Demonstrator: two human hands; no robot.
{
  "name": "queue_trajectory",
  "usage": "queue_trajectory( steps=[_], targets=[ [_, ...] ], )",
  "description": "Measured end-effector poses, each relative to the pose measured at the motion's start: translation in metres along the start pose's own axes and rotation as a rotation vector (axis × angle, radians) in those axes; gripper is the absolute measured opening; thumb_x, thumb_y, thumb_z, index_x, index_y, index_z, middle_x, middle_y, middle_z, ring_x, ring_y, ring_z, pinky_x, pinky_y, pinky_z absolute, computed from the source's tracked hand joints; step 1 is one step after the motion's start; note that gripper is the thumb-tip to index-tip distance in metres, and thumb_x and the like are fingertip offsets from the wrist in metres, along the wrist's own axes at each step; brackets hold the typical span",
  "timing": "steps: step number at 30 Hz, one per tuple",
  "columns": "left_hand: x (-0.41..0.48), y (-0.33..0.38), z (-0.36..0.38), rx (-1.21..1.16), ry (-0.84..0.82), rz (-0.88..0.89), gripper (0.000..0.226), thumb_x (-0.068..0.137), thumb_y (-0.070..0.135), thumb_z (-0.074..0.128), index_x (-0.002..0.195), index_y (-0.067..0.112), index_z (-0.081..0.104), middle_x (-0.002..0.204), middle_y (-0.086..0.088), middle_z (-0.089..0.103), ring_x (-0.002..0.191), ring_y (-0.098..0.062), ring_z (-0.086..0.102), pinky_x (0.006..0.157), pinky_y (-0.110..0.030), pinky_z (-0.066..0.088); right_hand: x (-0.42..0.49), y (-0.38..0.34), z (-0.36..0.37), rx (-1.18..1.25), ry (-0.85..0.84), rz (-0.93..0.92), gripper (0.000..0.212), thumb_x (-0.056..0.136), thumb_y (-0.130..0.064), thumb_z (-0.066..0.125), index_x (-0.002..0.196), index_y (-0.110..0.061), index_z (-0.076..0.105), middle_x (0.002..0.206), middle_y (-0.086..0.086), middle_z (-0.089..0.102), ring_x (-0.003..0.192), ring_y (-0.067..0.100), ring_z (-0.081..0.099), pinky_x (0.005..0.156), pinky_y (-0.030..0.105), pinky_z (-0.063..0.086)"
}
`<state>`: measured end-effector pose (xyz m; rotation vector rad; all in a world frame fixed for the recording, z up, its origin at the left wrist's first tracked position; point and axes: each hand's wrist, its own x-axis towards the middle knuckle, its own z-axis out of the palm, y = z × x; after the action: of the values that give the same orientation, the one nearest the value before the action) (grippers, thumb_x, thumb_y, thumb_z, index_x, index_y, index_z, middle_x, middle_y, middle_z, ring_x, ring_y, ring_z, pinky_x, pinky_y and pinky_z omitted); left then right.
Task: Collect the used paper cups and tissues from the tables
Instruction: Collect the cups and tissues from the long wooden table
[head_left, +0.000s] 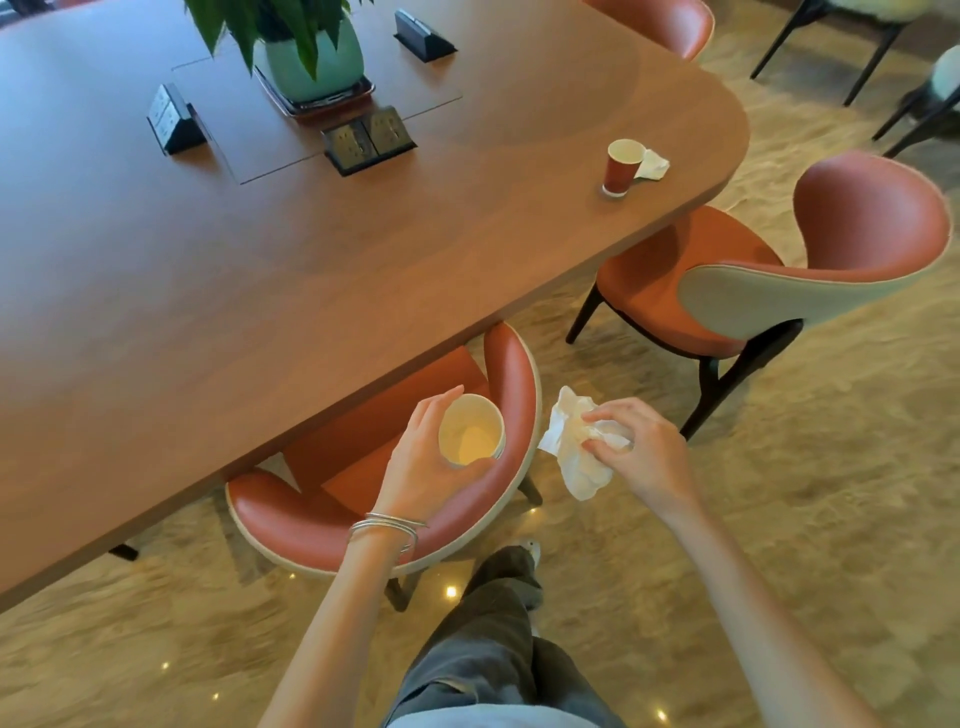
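Head view. The left grip was clamped round the wall of a paper cup, thumb on one side and fingers on the other. The cup's mouth faced up toward the camera and its long axis was near upright. It was held off the worktop, above the backrest of an orange chair tucked under the edge.

The right grip pinched a crumpled white tissue. The tissue hung over the floor, near the held cup but apart from it.

By the worktop's rounded right end a red cup stood upright, mouth up. A second tissue lay just beside it on the right; whether they touched could not be told.

A second chair stood on the floor at that end, partly under the edge. A potted plant stood further in, with socket boxes around it. Thin bangles were on the left wrist.
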<state>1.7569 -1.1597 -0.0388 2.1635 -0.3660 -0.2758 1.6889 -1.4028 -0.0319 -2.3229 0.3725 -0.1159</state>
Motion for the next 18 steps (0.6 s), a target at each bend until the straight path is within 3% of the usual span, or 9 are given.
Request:
queue_trajectory(
  steps=[12,18],
  targets=[
    [0.124,0.039,0.012,-0.014,0.016,0.117,0.08,0.063,0.038,0.08,0.131,0.032,0.039,0.127,0.015,0.043,0.106,0.003,0.042,0.078,-0.011,0.034,0.111,0.009,-0.045,-0.06,0.093,0.013,0.024,0.076,-0.024,0.07,0.099,-0.029,0.067,0.107,-0.014,0.059,0.09,0.003,0.052,0.07,0.023,0.039],
    [0.153,0.044,0.027,-0.004,-0.02,0.082,0.084,0.063,0.039,0.08,0.134,0.033,0.035,0.127,0.015,0.041,0.108,0.0,0.042,0.078,-0.011,0.035,0.141,0.028,-0.052,-0.05,0.063,0.015,0.024,0.076,-0.024,0.07,0.099,-0.028,0.067,0.108,-0.012,0.059,0.092,0.006,0.054,0.072,0.024,0.042]
  ],
)
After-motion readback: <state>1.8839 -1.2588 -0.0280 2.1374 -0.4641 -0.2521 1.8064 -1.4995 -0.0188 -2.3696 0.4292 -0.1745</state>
